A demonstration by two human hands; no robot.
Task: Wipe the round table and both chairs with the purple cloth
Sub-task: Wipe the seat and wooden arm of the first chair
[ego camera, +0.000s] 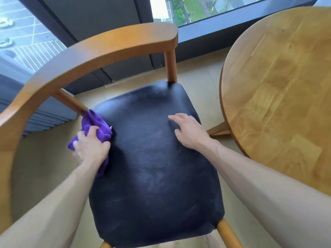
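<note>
A wooden chair (93,51) with a curved backrest and a black padded seat (152,167) stands below me. My left hand (91,145) grips the bunched purple cloth (95,122) at the seat's left edge, near a back leg. With fingers spread and fairly straight, my right hand (188,131) rests on the right side of the seat. The round wooden table (279,90) is to the right of the chair. Only one chair is in view.
A large window (188,9) with dark frames runs behind the chair and table. Folded grey curtain fabric (41,111) hangs at the left. Beige floor (197,76) shows between chair and table. A table leg (218,130) is close to the seat's right side.
</note>
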